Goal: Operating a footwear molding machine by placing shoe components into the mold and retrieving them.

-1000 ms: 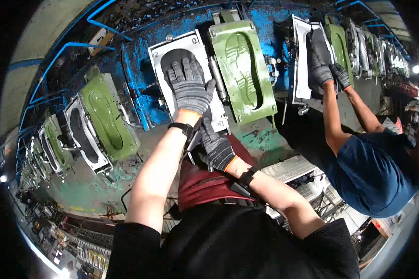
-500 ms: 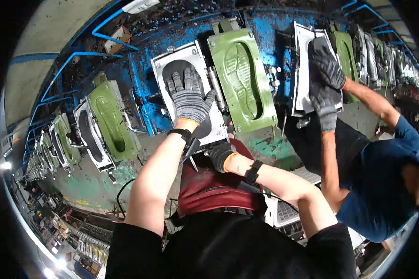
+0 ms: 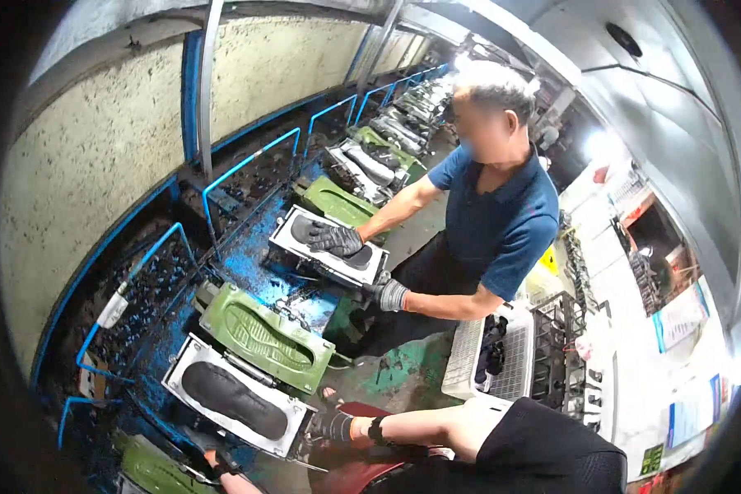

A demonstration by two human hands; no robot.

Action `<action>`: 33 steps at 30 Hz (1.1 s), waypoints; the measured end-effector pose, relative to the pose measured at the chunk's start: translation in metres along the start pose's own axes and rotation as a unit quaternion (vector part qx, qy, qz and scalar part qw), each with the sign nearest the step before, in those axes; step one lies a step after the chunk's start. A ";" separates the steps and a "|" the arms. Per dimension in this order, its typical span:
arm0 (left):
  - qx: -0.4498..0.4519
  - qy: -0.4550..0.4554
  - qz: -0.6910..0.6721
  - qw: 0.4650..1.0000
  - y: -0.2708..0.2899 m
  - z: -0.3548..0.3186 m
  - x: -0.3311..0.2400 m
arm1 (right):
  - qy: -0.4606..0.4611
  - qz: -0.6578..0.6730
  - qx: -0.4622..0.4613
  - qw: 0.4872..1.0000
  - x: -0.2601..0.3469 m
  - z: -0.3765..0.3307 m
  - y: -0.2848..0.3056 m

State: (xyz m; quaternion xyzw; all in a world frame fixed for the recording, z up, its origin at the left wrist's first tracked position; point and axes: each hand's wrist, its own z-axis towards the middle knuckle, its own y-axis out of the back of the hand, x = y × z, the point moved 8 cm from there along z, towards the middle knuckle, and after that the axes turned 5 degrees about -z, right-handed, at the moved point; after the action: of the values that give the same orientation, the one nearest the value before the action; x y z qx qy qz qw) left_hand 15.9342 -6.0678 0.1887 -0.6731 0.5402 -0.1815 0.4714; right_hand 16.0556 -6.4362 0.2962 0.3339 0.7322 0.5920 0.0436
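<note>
A silver mold half lies tilted before me, holding a black shoe sole. My right hand, in a grey striped glove, is at its near right end. The fingers look curled there; what they hold is hidden. Lower left, my left hand is dark and mostly hidden, off the sole and near the mold's lower left side. Its fingers cannot be made out. Hinged beside the silver half is a green mold half with a sole-shaped cavity.
A co-worker in a blue shirt has one gloved hand on another sole and the other at that mold's end. Another green mold is lower left. Blue rails line the far side. White crates stand right.
My view has swung to the right, toward the co-worker. My left hand has come off the sole and moved to the left. My right hand remains at the mold's near end.
</note>
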 end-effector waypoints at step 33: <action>0.594 0.214 0.694 0.345 -0.361 -0.307 0.597 | -0.566 0.363 -0.028 0.739 -0.178 -0.729 -0.115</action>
State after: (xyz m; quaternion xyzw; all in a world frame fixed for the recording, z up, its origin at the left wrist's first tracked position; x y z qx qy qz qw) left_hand 16.1133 -6.7489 0.4808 0.4615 0.6467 -0.2005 0.5732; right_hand 15.8078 -7.1514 0.3491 0.8469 0.3786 0.2849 0.2413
